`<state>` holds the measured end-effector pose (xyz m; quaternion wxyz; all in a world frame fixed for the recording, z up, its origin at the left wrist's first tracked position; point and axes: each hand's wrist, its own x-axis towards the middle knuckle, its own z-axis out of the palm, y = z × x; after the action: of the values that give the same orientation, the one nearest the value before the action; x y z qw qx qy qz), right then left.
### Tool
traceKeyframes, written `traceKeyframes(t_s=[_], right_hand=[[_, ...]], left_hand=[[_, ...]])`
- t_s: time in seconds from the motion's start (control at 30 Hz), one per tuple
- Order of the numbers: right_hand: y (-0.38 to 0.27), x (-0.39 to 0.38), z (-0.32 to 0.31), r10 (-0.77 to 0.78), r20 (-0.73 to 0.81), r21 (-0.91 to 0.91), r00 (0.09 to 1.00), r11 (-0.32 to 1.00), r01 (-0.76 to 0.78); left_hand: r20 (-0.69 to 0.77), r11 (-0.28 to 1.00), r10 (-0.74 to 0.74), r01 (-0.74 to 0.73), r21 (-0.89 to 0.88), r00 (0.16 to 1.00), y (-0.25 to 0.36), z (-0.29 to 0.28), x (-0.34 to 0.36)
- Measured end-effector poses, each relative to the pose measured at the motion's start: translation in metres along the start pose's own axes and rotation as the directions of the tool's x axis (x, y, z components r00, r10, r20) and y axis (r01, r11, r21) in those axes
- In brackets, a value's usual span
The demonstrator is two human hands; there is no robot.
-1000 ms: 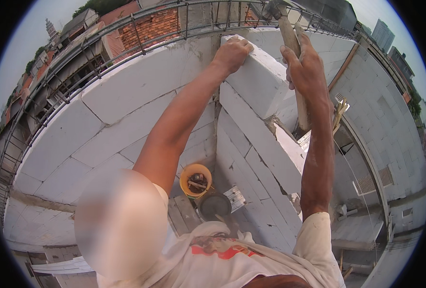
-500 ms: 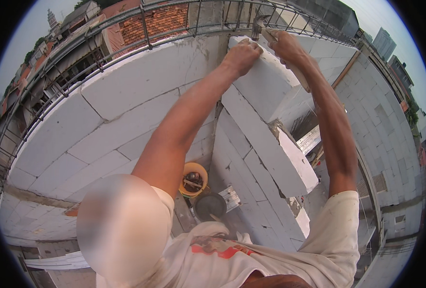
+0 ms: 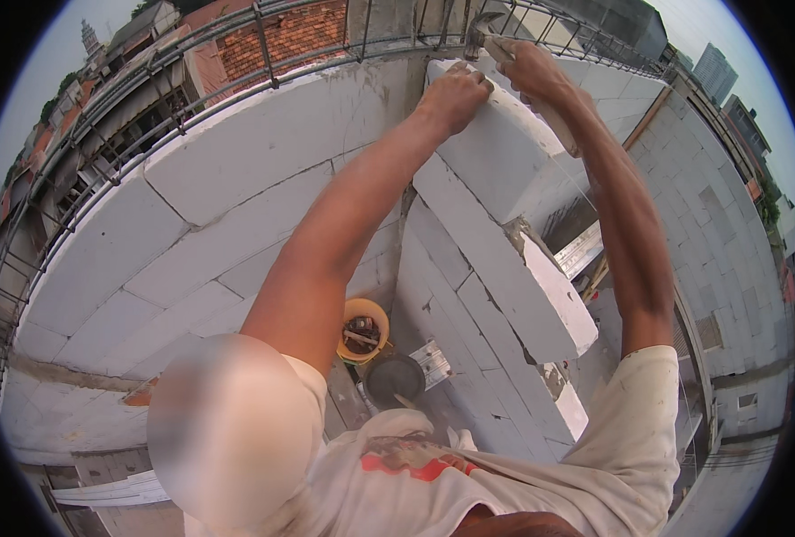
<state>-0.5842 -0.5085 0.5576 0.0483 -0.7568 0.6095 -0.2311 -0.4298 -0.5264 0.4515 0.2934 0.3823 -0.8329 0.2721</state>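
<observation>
My right hand [image 3: 541,75] grips a hammer [image 3: 475,38] by its pale handle, which runs down along my forearm. The hammer's dark metal head is just above the far end of a white lightweight concrete block [image 3: 491,166]. My left hand [image 3: 456,97] rests at the top of that block with its fingers curled in. Whatever the left fingers hold, if anything, is hidden. The block sits on top of a partial wall, against the corner with the long wall on the left.
White block walls [image 3: 236,170] rise at the left, and another block wall [image 3: 729,224] stands at the right. Steel rebar cages [image 3: 272,54] run along the top. Below are a yellow bucket [image 3: 381,313] with things in it and a dark round tub [image 3: 394,380].
My right hand and the hammer are slightly higher and further left in view. My left hand stays at the block's far end, its fingers still curled.
</observation>
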Motion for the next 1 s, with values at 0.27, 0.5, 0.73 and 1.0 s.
traceKeyframes(t_s=[0.27,0.5,0.73,1.0], right_hand=[[0.006,-0.011,0.013,-0.021,-0.128,0.052,0.992,0.998,0.028],[-0.018,-0.075,-0.002,0.022,-0.247,0.251,0.969,0.967,0.042],[-0.009,-0.263,0.099,0.135,-0.454,0.717,0.881,0.642,0.271],[0.036,-0.318,0.184,0.403,-0.161,0.983,0.901,0.149,0.109]], left_hand=[[0.053,0.999,-0.034,0.036,-0.036,0.998,0.000,0.002,0.000],[0.080,0.995,-0.046,0.052,-0.080,0.996,0.000,-0.008,0.003],[0.053,0.993,0.039,-0.033,-0.114,0.998,-0.018,0.004,0.002],[0.055,0.962,0.136,-0.119,-0.245,0.989,-0.017,-0.011,0.012]])
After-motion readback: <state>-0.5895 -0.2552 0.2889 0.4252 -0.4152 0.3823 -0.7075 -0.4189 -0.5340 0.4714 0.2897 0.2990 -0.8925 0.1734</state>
